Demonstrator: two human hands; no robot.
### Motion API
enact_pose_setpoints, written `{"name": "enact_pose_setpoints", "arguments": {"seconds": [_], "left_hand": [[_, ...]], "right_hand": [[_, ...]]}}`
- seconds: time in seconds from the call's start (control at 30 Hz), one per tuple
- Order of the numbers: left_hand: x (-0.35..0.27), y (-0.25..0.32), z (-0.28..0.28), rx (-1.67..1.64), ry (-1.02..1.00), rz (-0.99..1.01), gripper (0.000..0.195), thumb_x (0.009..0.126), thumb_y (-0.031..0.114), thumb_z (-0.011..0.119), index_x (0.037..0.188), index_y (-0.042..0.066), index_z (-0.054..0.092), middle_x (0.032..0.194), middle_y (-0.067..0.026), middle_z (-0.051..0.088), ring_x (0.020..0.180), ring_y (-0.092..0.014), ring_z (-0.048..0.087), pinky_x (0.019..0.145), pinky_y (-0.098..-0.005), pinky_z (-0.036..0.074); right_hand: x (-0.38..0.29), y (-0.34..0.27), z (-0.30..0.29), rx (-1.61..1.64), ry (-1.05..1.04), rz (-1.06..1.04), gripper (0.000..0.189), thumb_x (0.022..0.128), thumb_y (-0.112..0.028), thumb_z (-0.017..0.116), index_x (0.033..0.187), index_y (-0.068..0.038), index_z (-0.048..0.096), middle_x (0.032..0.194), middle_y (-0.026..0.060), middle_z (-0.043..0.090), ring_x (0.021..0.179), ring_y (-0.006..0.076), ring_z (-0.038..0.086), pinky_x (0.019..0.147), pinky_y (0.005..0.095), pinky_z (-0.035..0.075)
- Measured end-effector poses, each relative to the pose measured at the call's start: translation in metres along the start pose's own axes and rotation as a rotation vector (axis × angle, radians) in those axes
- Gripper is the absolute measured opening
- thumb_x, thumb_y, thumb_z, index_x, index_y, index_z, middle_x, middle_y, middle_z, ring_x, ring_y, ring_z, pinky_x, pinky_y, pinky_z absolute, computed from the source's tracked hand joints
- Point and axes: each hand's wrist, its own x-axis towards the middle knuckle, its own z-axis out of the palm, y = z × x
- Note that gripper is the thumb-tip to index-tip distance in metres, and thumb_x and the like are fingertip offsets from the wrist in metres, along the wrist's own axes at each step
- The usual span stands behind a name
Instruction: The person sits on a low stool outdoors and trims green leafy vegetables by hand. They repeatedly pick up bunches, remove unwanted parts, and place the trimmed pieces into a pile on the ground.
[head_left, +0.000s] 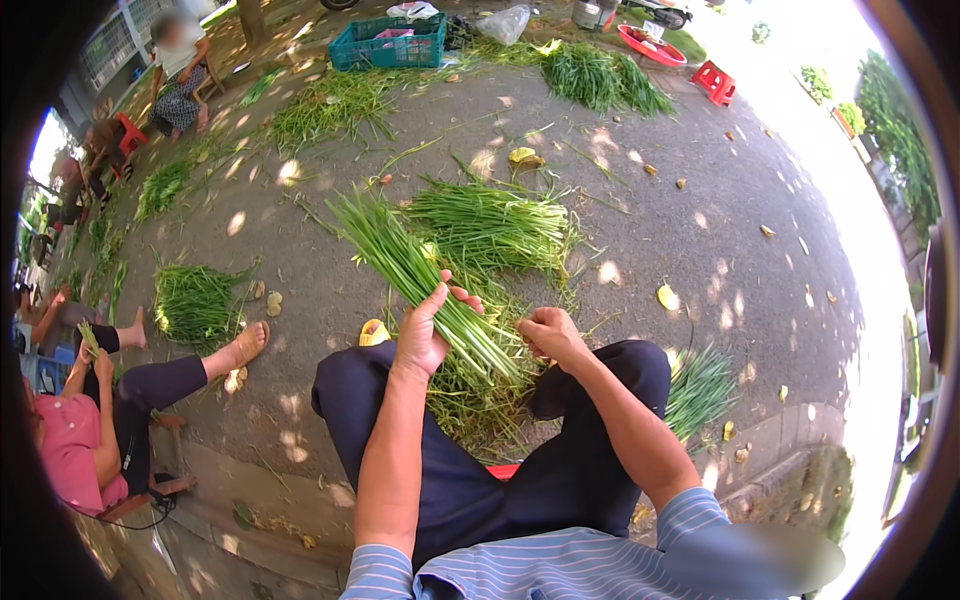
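My left hand (426, 336) grips a loose bundle of garlic chives (397, 255), its thumb lying across the stalks. The leafy ends point up and to the left; the pale cut ends angle down between my knees. Close beside those pale ends is my right hand (553, 335), fingers curled together. Whether a thin strand is pinched there is too small to make out. A neat pile of chives (491, 225) lies on the pavement just beyond the bundle. Below my hands, a heap of yellowish trimmings (476, 409) spreads between my feet. Another chive bunch (699, 394) rests beside my right knee.
At left sits a person in a pink top (71, 442), holding stalks near a chive pile (196, 306). Farther off are a teal plastic crate (386, 49), more chives (589, 79), a red basin (651, 46) and a red stool (714, 82). Other people sit along the left.
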Motion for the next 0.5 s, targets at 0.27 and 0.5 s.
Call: {"name": "enact_pose_setpoints", "arguments": {"seconds": [0.27,0.5], "left_hand": [[-0.002,0.003,0.002,0.066,0.06,0.023,0.023,0.092,0.015,0.061,0.113,0.007,0.056,0.086,-0.0095,0.065,0.084,-0.028,0.066,0.077,-0.043,0.055],[0.004,-0.012,-0.006,0.098,0.085,0.063,0.021,0.091,0.012,0.061,0.111,0.007,0.056,0.085,-0.0087,0.064,0.084,-0.026,0.066,0.075,-0.0395,0.056]], "right_hand": [[-0.008,0.0,-0.005,-0.316,0.237,-0.237,0.029,0.074,-0.018,0.071,0.1,-0.007,0.065,0.076,0.0095,0.067,0.072,0.0316,0.065,0.071,0.0436,0.051],[-0.03,-0.026,0.009,0.001,0.104,-0.608,0.02,0.081,-0.017,0.07,0.095,-0.005,0.066,0.072,0.0064,0.059,0.06,0.0155,0.059,0.056,0.0296,0.049]]}}
